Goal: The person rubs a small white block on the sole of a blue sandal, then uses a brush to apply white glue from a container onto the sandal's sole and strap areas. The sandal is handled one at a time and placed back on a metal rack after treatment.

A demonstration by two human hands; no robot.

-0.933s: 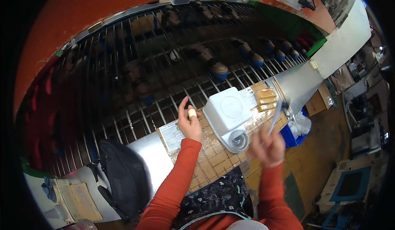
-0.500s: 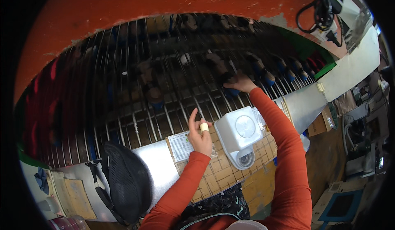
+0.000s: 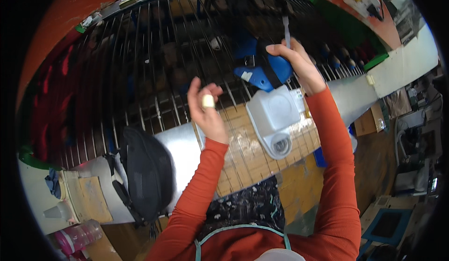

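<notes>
Over the near right part of the metal-bar rack, my right hand [image 3: 301, 64] grips a blue shoe last [image 3: 276, 69] with black straps and a small buckle around it. A pale strip [image 3: 286, 27] sticks up beside my thumb. My left hand [image 3: 206, 114] is open with nothing in it, fingers spread over the rack's front edge; a cream-coloured cover wraps one finger. Between my forearms, a white plastic container [image 3: 271, 109] with a small round cup at its near end stands on a brown gridded board [image 3: 238, 167].
The rack's bars [image 3: 154, 74] span the view ahead, under an orange-red hood [image 3: 65, 41]. More dark shoes on blue lasts [image 3: 339, 60] sit along its right. At left are a black mesh bag [image 3: 147, 172] and a pink-and-clear bottle [image 3: 79, 237]. A cable hangs at upper right.
My right hand has lifted the blue shoe last up off the bars and turned it. My left hand has moved forward and left, still open. The view has shifted.
</notes>
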